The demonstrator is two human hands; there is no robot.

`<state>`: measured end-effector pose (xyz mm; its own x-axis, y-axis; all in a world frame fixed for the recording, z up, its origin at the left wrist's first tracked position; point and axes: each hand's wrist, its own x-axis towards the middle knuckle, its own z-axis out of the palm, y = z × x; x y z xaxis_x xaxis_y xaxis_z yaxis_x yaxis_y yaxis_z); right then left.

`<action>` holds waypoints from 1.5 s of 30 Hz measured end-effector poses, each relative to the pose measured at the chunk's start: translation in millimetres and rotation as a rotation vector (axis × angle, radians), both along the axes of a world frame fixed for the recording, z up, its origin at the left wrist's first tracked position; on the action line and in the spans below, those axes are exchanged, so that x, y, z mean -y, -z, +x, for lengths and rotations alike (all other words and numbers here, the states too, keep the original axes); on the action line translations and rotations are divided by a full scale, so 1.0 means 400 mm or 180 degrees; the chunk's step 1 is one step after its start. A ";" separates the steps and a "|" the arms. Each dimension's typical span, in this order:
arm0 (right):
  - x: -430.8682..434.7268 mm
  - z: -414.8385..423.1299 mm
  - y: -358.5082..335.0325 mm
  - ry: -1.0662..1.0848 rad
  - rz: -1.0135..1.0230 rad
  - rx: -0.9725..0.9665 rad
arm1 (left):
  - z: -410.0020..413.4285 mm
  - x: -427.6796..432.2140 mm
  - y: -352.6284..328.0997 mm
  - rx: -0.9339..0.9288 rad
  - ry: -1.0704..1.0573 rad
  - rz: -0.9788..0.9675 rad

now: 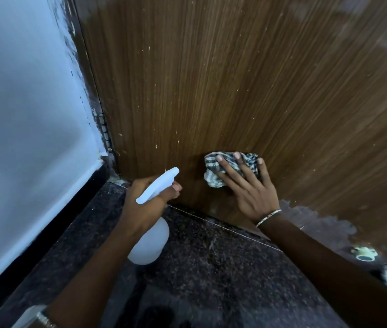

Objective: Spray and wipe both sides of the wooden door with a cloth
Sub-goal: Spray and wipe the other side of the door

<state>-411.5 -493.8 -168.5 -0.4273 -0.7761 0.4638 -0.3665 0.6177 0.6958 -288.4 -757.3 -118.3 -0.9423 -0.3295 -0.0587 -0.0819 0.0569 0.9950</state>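
Your right hand lies flat against the lower part of the wooden door, fingers straight and spread, pressing the bunched checked cloth onto the panel just above the bottom edge; nothing is curled round the cloth, it is pinned under your fingers. A thin bangle sits on that wrist. Your left hand grips the neck of the white spray bottle, fingers wrapped at the trigger, nozzle aimed up at the door just left of the cloth. Pale flecks dot the wood. To the left, the door meets a white wall at a hinge, above a dark speckled stone floor.
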 end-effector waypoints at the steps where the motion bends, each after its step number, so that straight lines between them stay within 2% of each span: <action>1: 0.004 -0.003 0.007 0.0024 -0.0031 -0.0025 | -0.004 -0.008 -0.002 0.0003 0.0008 0.0016; 4: 0.010 -0.025 0.057 0.0002 -0.0039 0.0000 | -0.016 -0.026 0.005 -0.0009 -0.0020 -0.0008; 6: 0.001 -0.034 0.124 -0.0145 0.0469 0.0275 | -0.019 -0.027 0.011 0.0000 -0.0043 -0.0009; 9: -0.035 -0.021 0.225 -0.0038 0.1715 0.0816 | -0.022 -0.024 0.024 -0.0045 -0.0022 -0.0036; 13: -0.089 0.009 0.294 -0.0039 0.2209 0.1173 | -0.019 -0.021 0.040 -0.0029 0.0033 -0.0211; 16: -0.147 0.030 0.281 0.0022 0.2453 0.1281 | -0.016 -0.016 0.038 0.0004 0.0025 -0.0201; 17: -0.174 0.036 0.274 0.0002 0.2376 0.1314 | -0.014 -0.017 0.035 0.0015 0.0035 -0.0170; 19: -0.266 0.041 0.291 0.0072 0.2030 0.1771 | -0.010 -0.019 0.029 0.0017 0.0080 -0.0151; 21: -0.359 0.057 0.300 0.0276 0.1961 0.2236 | -0.005 -0.023 0.025 0.0010 0.0122 -0.0173; 22: -0.391 0.065 0.294 0.0375 0.1972 0.2255 | -0.001 -0.027 0.024 0.0014 0.0132 -0.0166; 25: -0.412 0.083 0.283 0.0395 0.2151 0.2013 | 0.003 -0.035 0.018 0.0073 0.0153 -0.0095; 26: -0.397 0.090 0.283 0.0524 0.2184 0.2096 | 0.004 -0.036 0.017 0.0076 0.0160 -0.0090; 28: -0.342 0.090 0.286 0.0593 0.2221 0.2004 | 0.007 -0.039 0.014 0.0073 0.0185 -0.0103; 30: -0.264 0.082 0.296 0.0470 0.2409 0.1655 | 0.009 -0.040 0.012 0.0071 0.0192 -0.0110; 34: -0.043 0.036 0.272 0.0279 0.2154 0.1397 | 0.006 -0.037 0.019 0.0042 0.0190 -0.0155; 37: -0.029 0.042 0.235 0.0112 0.2385 0.1134 | 0.005 -0.039 0.023 0.0024 0.0190 -0.0185; 39: -0.104 0.044 0.219 -0.0046 0.2119 0.0991 | 0.006 -0.045 0.019 0.0043 0.0189 -0.0172; 43: -0.264 0.051 0.171 -0.0060 0.1145 0.0991 | 0.003 -0.064 0.005 0.0034 0.0271 -0.0141; 45: -0.274 0.061 0.130 -0.0043 0.0634 0.0920 | -0.004 -0.076 0.003 0.0012 0.0311 -0.0166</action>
